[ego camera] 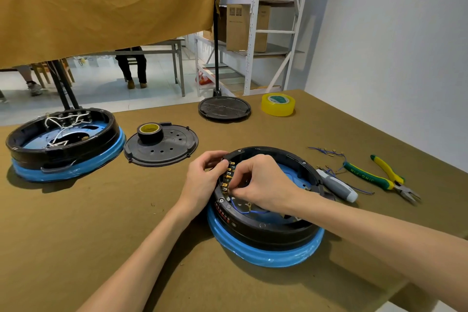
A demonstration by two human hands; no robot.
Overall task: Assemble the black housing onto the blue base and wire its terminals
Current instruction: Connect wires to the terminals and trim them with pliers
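brass terminals (226, 177) between left grip (202, 180), right grip (260, 185).

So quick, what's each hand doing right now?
Left hand: fingers curled over the black housing rim, gripping it.
Right hand: fingers pinched at the terminals; what it pinches is hidden.

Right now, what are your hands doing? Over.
Left hand grips black housing rim. Right hand pinches at terminals. Housing sits on blue base. Nothing in the way.
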